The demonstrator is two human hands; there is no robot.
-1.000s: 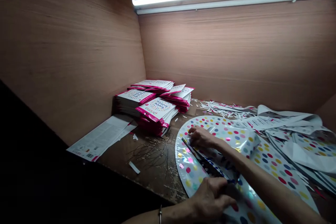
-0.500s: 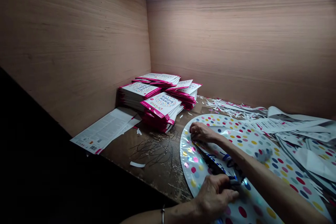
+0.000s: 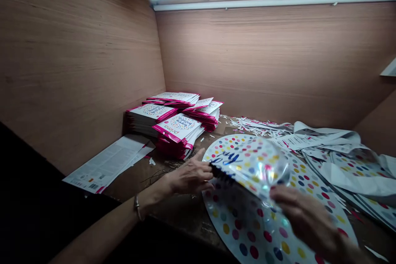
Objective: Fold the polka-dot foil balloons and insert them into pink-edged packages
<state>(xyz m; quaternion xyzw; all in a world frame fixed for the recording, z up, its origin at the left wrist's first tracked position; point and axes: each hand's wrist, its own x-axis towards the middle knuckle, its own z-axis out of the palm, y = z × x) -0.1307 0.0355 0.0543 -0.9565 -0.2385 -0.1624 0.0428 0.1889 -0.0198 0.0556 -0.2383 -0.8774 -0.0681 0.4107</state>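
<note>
A flat, round foil balloon (image 3: 229, 227) with coloured polka dots lies on the worktop. Over it rises a folded, shiny polka-dot foil balloon (image 3: 253, 165) with blue lettering and a dark lower edge. At its left corner is my left hand (image 3: 190, 175), thumb and forefinger closed on the edge while the other fingers spread away. My right hand (image 3: 305, 212), smeared by motion, grips the folded foil at its right side. Its fingertips show at the foil, but the thumb is hidden.
Stacks of pink-edged printed cards (image 3: 179, 128) stand in the back left corner. Printed card sheets (image 3: 105, 165) lie before them. Paper scraps (image 3: 253, 127) and white strips (image 3: 321, 138) litter the back and right. Wooden walls (image 3: 266, 62) enclose the worktop (image 3: 173, 210).
My left hand has moved up and left to the fold's corner. My right hand has left the far left edge and swung right. The folded foil has lifted and turned, showing its lettering.
</note>
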